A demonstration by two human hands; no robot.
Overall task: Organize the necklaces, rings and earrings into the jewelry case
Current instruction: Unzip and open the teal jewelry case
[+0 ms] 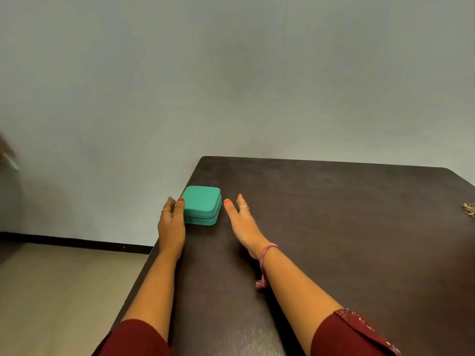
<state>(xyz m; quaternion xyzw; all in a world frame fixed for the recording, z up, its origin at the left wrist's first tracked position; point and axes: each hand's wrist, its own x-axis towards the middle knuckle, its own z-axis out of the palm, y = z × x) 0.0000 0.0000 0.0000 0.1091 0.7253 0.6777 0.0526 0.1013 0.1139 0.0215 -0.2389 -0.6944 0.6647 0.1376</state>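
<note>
Left hand (pixel 171 227), fingers straight, touches the closed green jewelry case (pixel 201 205); right hand (pixel 243 222) open beside it. Risk: pushing could slide it off the nearby table (pixel 334 227) edge.

Both arms reach forward, left hand (pixel 171 223) and right hand (pixel 243 222) seemingly flat, fingers straight.

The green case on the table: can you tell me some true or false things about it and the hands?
1. The case is shut. True.
2. The left hand touches the case's side. True.
3. The right hand rests on top of the case. False: it lies beside the case, apart from it, fingers straight.
4. The case sits in the middle of the table. False: it sits by the table's left edge.
5. Some jewelry lies at the far right. True.
</note>
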